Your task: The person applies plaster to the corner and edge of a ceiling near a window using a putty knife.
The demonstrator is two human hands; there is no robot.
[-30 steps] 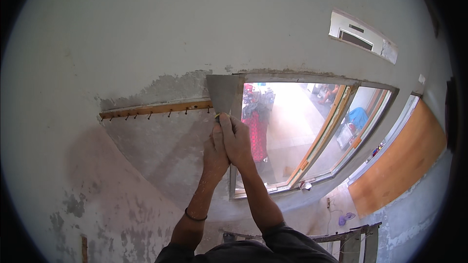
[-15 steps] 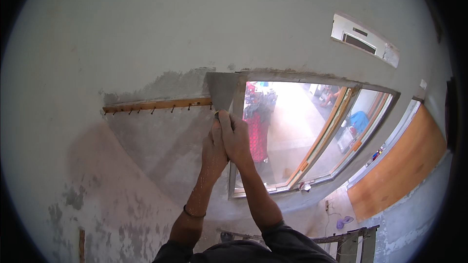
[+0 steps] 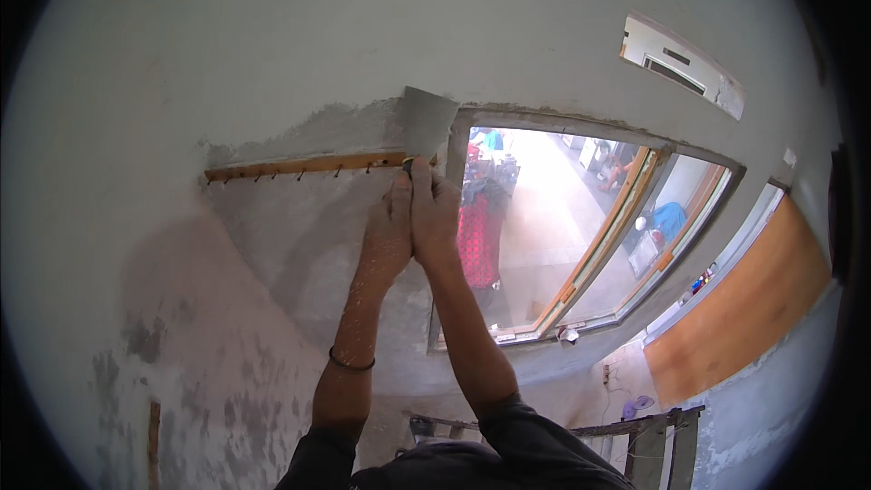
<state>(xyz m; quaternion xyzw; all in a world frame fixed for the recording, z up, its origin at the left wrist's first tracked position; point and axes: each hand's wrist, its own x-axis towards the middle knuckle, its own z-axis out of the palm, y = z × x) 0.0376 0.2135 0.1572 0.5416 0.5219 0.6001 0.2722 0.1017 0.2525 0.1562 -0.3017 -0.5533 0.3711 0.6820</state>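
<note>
Both my arms reach up to the wall with the hands together. My right hand (image 3: 435,209) is closed round the short handle of a wide scraper (image 3: 428,120). My left hand (image 3: 390,227) is pressed against it, also closed on the handle, most of which the fingers hide. The flat grey blade points upward against the wall, by the top left corner of the window frame (image 3: 508,118). Just left of the blade runs a wooden strip with hooks (image 3: 304,166), fixed to the wall. Above the strip lies a rough grey bare patch (image 3: 336,127). White specks dot my left forearm.
Right of my hands is a window (image 3: 535,227) with wooden-edged sashes. A small wall opening (image 3: 680,63) lies higher up, and an orange-brown panel (image 3: 739,308) stands at far right. Below are a wooden rack (image 3: 649,445) and a purple fan (image 3: 638,406). Another person's limbs show through the window.
Both hands have moved up along the wall with the scraper. Its blade now sits higher and is tilted, beside the window corner. The grip looks the same.
</note>
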